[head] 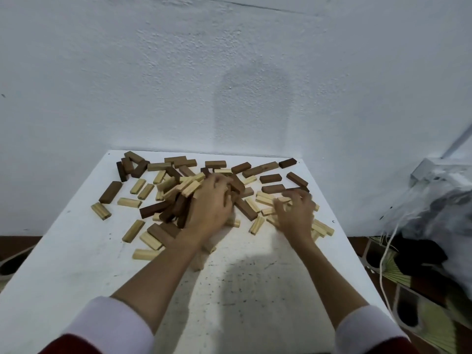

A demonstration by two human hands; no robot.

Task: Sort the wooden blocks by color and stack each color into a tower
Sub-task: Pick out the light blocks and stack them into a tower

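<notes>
Several wooden blocks lie scattered over the far half of a white table (pixel 76 272), dark brown ones (pixel 110 192) mixed with pale ones (pixel 133 230). A jumbled heap (pixel 178 198) sits in the middle. My left hand (pixel 209 203) rests on the heap's right side with fingers curled into the blocks; whether it grips one I cannot tell. My right hand (pixel 296 213) hovers, blurred, over pale blocks (pixel 265 200) at the right, fingers spread and curled down, nothing clearly held. No tower stands anywhere.
A white wall (pixel 229 85) rises right behind the table. To the right, off the table, lie a plastic bag with dark contents (pixel 439 213), a white cord (pixel 383 261) and green-yellow folded items on the floor (pixel 434 325).
</notes>
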